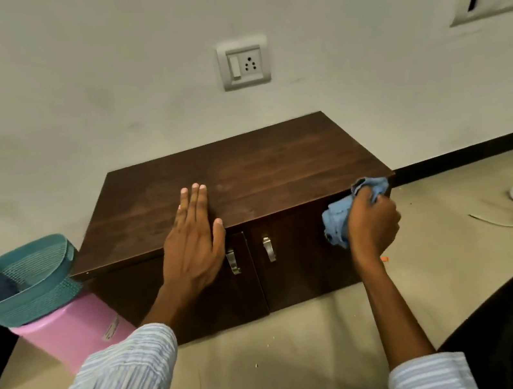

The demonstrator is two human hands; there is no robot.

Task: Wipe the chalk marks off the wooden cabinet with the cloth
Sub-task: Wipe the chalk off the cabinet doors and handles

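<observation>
A low dark wooden cabinet (245,175) with two front doors and two metal handles (268,249) is seen standing on the floor against a pale wall. The left hand (193,239) is laid flat on the cabinet's top near its front edge, fingers straight and together, nothing being held. A crumpled blue cloth (346,213) is gripped in the right hand (372,226), fingers curled round it, and is held at the upper right corner of the cabinet's front, by the top edge. Faint pale smears are visible on the top. To the left, a teal basket (31,276) is set on a pink bucket (74,330). A white switch socket (244,62) is mounted on the wall above.
</observation>
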